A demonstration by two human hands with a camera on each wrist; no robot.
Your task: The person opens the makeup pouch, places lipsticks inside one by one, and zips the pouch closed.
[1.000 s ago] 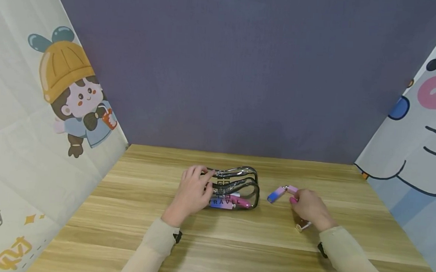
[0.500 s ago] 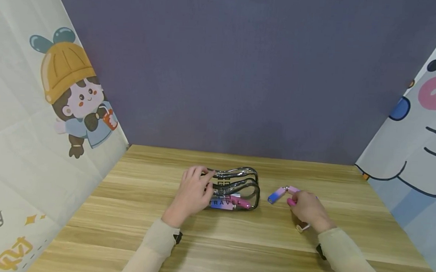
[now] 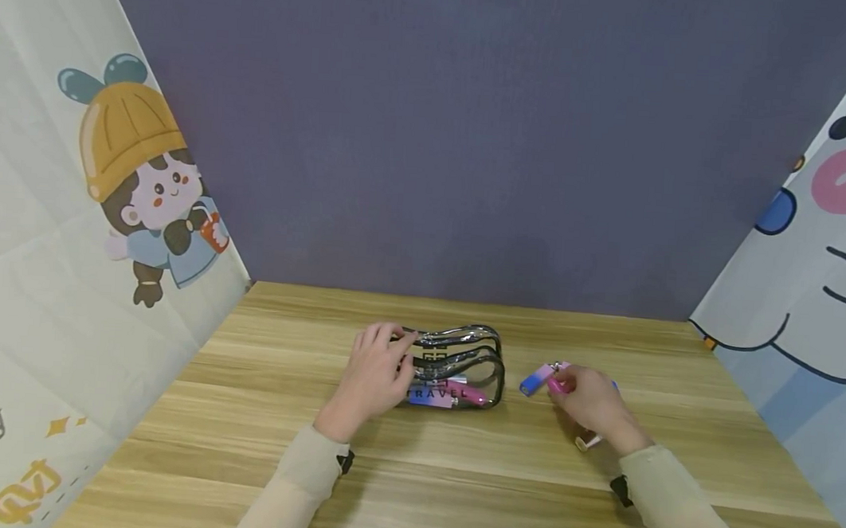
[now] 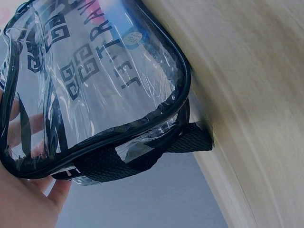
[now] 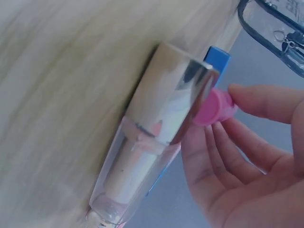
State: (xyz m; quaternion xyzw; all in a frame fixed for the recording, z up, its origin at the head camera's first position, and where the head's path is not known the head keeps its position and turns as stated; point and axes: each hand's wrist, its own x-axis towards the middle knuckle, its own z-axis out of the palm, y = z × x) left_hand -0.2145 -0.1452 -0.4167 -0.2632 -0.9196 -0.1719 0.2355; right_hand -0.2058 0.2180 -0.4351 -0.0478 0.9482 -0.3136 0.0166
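Observation:
A clear pouch with black trim (image 3: 492,379) and printed lettering stands on the table, with pink and blue items inside. My left hand (image 3: 367,373) holds its left end, fingers curled over the top edge; in the left wrist view fingers (image 4: 28,128) show through the plastic. My right hand (image 3: 595,405) pinches a small pink item (image 5: 216,108) between thumb and fingers. Beside it lies a clear tube with a shiny metallic cap (image 5: 164,92). A blue-and-pink stick (image 3: 534,380) lies left of my right hand; its right part is hidden by the hand.
The wooden table (image 3: 454,489) meets a dark upright panel (image 3: 473,139) at its back edge. Printed cloths hang at the left (image 3: 24,195) and the right (image 3: 836,317).
My right hand has shifted slightly left with the pink item, toward the blue-and-pink stick. My left hand and the pouch have stayed where they were.

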